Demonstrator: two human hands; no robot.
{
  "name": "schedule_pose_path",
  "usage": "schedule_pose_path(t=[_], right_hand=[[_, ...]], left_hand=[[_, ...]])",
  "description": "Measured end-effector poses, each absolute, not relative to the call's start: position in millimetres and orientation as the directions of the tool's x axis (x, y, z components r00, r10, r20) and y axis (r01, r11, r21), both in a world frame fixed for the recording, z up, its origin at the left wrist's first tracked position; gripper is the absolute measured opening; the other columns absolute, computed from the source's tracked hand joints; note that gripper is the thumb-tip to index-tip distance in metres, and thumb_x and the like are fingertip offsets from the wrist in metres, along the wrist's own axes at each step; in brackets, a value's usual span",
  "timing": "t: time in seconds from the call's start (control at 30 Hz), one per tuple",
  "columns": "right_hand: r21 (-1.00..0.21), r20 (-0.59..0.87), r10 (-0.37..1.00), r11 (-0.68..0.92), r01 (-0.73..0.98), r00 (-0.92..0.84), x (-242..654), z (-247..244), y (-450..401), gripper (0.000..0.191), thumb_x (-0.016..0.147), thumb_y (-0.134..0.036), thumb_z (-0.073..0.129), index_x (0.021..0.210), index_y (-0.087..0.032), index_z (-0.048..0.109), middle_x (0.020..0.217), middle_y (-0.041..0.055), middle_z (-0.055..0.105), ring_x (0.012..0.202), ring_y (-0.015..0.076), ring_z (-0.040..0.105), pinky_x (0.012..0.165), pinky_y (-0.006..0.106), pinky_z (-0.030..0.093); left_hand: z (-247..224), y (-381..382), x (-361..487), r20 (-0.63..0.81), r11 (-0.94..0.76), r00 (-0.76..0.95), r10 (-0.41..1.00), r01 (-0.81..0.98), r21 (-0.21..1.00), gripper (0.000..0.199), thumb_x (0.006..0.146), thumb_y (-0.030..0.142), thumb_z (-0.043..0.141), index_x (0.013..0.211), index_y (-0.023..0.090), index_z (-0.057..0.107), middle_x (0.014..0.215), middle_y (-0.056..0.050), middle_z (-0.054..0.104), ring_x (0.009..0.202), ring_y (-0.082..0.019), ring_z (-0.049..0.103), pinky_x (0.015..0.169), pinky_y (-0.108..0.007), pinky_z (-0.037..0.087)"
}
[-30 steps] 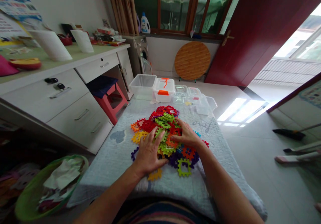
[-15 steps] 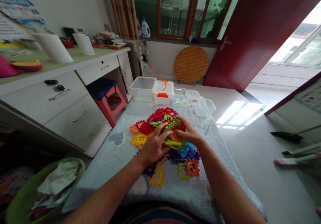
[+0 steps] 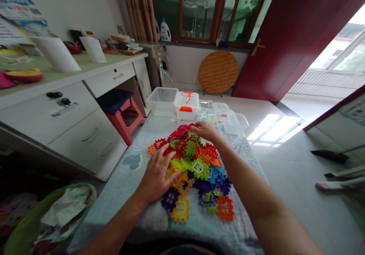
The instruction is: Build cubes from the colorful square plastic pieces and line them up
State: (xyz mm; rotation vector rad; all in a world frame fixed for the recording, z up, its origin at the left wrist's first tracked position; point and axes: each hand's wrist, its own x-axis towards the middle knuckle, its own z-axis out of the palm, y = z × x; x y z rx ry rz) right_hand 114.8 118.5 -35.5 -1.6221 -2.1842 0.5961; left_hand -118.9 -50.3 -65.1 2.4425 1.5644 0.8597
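Note:
A heap of colourful plastic interlocking building tiles (image 3: 191, 149) with toothed edges lies on the cloth-covered table (image 3: 134, 198). Red pieces are mostly at the back, green ones in the middle, yellow at the left, blue and purple at the front right. My left hand (image 3: 156, 173) rests at the heap's left side, its fingers spread beside yellow tiles. Across the far right of the heap reaches my right hand (image 3: 207, 131), its fingers stretched leftward over red and green tiles; its thumb is partly hidden. Near me lie a yellow window tile (image 3: 180, 209) and an orange window tile (image 3: 226, 208).
Along the table's far edge stand an open clear bin (image 3: 162, 99), a lidded box (image 3: 186, 105) with orange latches, and several clear containers (image 3: 232, 123). A red stool (image 3: 125, 120) is left of the table, beside white drawers (image 3: 74, 133). A laundry basket (image 3: 88, 194) sits lower left.
Both hands have let go of the bunch of green and orange tiles, which now lies spread on the heap. My left hand moved left and nearer; my right hand moved slightly farther away.

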Motion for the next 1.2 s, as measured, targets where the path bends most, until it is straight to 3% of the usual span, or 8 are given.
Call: schedule_pose_path(t=[0.17, 0.23, 0.33, 0.53, 0.73, 1.0, 1.1, 1.2], right_hand=[[-0.388, -0.090, 0.943, 0.262, 0.884, -0.319, 80, -48, 143, 0.074, 0.079, -0.069, 0.059, 0.138, -0.025, 0.054, 0.143, 0.0140, 0.051, 0.130, 0.0374, 0.045, 0.106, 0.051, 0.036], [-0.368, -0.150, 0.933, 0.255, 0.894, -0.328, 73, -52, 148, 0.080, 0.074, -0.075, 0.060, 0.140, -0.030, 0.051, 0.144, 0.0122, 0.049, 0.134, 0.0407, 0.040, 0.107, 0.056, 0.033], [-0.396, -0.199, 0.902, 0.283, 0.873, -0.382, 72, -56, 149, 0.072, 0.073, -0.075, 0.062, 0.130, -0.032, 0.059, 0.136, 0.0113, 0.055, 0.126, 0.0380, 0.047, 0.102, 0.052, 0.039], [-0.510, -0.181, 0.827, 0.384, 0.770, -0.532, 88, -55, 136, 0.039, 0.078, -0.050, 0.069, 0.105, -0.021, 0.069, 0.106, 0.0070, 0.069, 0.096, 0.0226, 0.062, 0.084, 0.032, 0.048], [-0.655, -0.076, 0.742, 0.466, 0.595, -0.666, 106, -40, 106, 0.017, 0.079, -0.019, 0.061, 0.094, -0.016, 0.068, 0.093, 0.0031, 0.070, 0.085, 0.0152, 0.061, 0.080, 0.027, 0.047], [-0.740, -0.032, 0.605, 0.520, 0.426, -0.795, 104, -1, 58, 0.018, 0.084, -0.018, 0.055, 0.093, -0.019, 0.070, 0.093, 0.0010, 0.071, 0.085, 0.0147, 0.062, 0.083, 0.029, 0.047], [-0.773, 0.024, 0.575, 0.530, 0.350, -0.818, 110, 9, 41, 0.015, 0.086, -0.023, 0.056, 0.093, -0.020, 0.069, 0.095, 0.0008, 0.071, 0.089, 0.0154, 0.063, 0.087, 0.031, 0.048], [-0.788, 0.080, 0.666, 0.498, 0.362, -0.742, 139, 10, 28, 0.016, 0.089, -0.029, 0.057, 0.097, -0.022, 0.069, 0.100, 0.0012, 0.071, 0.095, 0.0172, 0.064, 0.092, 0.035, 0.048]], left_hand=[[-81, -93, -124, 0.332, -0.444, 0.338, 0.880, 0.834, 0.328, 0.100, 0.067, 0.066, 0.072, 0.149, 0.027, 0.032, 0.161, -0.015, 0.007, 0.145, -0.047, 0.010, 0.112, -0.067, 0.023], [-85, -105, -124, 0.269, -0.448, 0.371, 0.889, 0.830, 0.333, 0.119, 0.053, 0.070, 0.078, 0.153, 0.030, 0.025, 0.162, -0.013, -0.001, 0.144, -0.051, 0.004, 0.110, -0.070, 0.021], [-92, -116, -124, 0.188, -0.467, 0.427, 0.884, 0.816, 0.341, 0.131, 0.044, 0.073, 0.080, 0.154, 0.036, 0.020, 0.163, -0.010, -0.005, 0.143, -0.055, 0.001, 0.108, -0.074, 0.018], [-101, -109, -115, 0.206, -0.446, 0.397, 0.894, 0.831, 0.333, 0.110, 0.061, 0.071, 0.073, 0.153, 0.036, 0.024, 0.164, -0.010, 0.000, 0.144, -0.051, 0.008, 0.109, -0.070, 0.021], [-99, -94, -108, 0.214, -0.453, 0.402, 0.890, 0.832, 0.320, 0.106, 0.065, 0.073, 0.068, 0.153, 0.031, 0.026, 0.161, -0.015, 0.016, 0.144, -0.046, 0.013, 0.111, -0.069, 0.016], [-102, -82, -108, 0.228, -0.508, 0.456, 0.860, 0.809, 0.296, 0.091, 0.074, 0.070, 0.064, 0.149, 0.027, 0.035, 0.152, -0.015, 0.037, 0.141, -0.040, 0.026, 0.111, -0.068, 0.009], [-99, -81, -110, 0.310, -0.536, 0.449, 0.838, 0.782, 0.318, 0.085, 0.069, 0.076, 0.063, 0.137, 0.025, 0.051, 0.140, -0.015, 0.049, 0.131, -0.038, 0.039, 0.111, -0.063, 0.019], [-87, -78, -117, 0.409, -0.558, 0.412, 0.815, 0.748, 0.359, 0.071, 0.069, 0.076, 0.063, 0.118, 0.025, 0.063, 0.122, -0.012, 0.057, 0.117, -0.033, 0.048, 0.106, -0.055, 0.030]])
